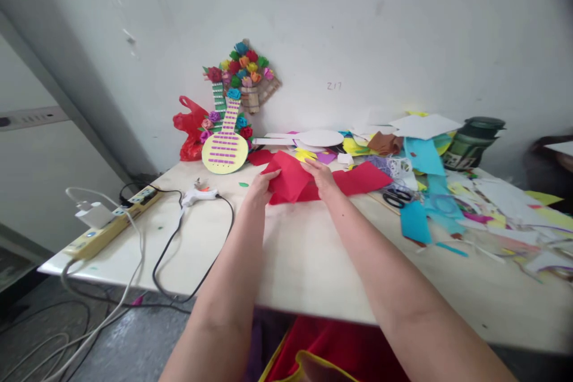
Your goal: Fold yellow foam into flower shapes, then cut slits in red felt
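Between my two hands is a piece of red paper (290, 176), raised a little off the white table and tilted toward me. My left hand (264, 184) grips its left edge, with the thumb on top. At the upper right edge, my right hand (321, 178) pinches the same sheet. More red paper (364, 180) lies beneath and to the right, partly covered by the held piece. Yellow scraps (305, 156) sit just behind my right fingers. Whether the red material is paper or thin felt is hard to make out.
Left, a glue gun (199, 196) with a looping cord lies near a power strip (111, 221). Behind stand a yellow paper guitar (224, 153) and paper flowers (246, 65). Black scissors (396, 197), blue paper (415, 222), scraps and a dark green jar (473, 143) crowd the right.
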`<state>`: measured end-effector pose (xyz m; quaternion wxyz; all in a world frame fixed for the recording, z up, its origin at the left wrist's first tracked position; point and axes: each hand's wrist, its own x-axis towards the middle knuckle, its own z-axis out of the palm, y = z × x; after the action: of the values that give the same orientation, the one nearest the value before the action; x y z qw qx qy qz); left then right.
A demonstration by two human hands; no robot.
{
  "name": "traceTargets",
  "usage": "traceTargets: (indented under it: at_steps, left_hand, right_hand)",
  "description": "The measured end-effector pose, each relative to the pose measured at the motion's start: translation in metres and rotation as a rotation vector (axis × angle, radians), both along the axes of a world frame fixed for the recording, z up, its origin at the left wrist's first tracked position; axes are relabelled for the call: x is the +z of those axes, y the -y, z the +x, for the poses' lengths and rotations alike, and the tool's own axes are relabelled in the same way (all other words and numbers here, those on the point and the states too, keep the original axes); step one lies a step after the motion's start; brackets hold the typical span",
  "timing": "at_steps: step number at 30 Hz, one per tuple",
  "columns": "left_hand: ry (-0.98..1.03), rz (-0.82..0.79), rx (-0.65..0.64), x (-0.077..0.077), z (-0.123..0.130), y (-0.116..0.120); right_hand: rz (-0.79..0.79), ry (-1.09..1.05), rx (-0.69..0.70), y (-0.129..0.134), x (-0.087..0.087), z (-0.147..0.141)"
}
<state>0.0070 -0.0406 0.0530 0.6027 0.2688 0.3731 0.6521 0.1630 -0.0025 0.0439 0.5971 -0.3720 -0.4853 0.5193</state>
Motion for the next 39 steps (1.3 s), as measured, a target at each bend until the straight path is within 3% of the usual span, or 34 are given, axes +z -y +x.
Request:
traceTargets:
  at_steps: [3, 6, 8, 12, 15, 20, 27, 30, 36, 39]
  left_hand:
    - [-0.119, 0.007, -0.078, -0.013, 0.0, -0.002]
    - [-0.181, 0.006, -0.107, -0.021, 0.002, -0.004]
    - [-0.18, 0.012, -0.096, -0.023, 0.002, -0.005]
    - [-0.236, -0.063, -0.085, -0.024, -0.009, -0.004]
    - [-0.307, -0.03, 0.004, -0.026, -0.019, -0.004]
    - [-0.349, 0.057, 0.068, -0.027, -0.023, -0.002]
    - [-0.481, 0.019, 0.179, -0.025, -0.027, 0.0]
    - [-0.689, -0.03, 0.235, -0.029, -0.032, -0.002]
    - [-1.402, -0.298, 0.292, -0.026, -0.035, -0.002]
    - [-1.537, -0.384, 0.287, -0.023, -0.034, 0.0]
  right_hand:
    - [-0.007, 0.101, 0.145, -0.004, -0.002, 0.015]
    - [-0.023, 0.264, 0.177, -0.003, -0.003, 0.018]
    - [-0.024, 0.307, 0.117, -0.002, -0.003, 0.014]
    - [-0.035, 0.196, -0.09, -0.003, -0.004, 0.002]
    - [-0.055, 0.166, -0.169, -0.005, -0.008, -0.003]
    - [-0.051, 0.154, -0.139, -0.006, -0.015, -0.011]
    - [-0.022, 0.311, -0.173, -0.004, -0.02, -0.016]
    - [-0.022, 0.44, -0.192, -0.009, -0.03, -0.016]
    - [-0.056, 0.752, -0.19, -0.02, -0.049, -0.018]
    - [-0.075, 0.853, -0.179, -0.017, -0.047, -0.019]
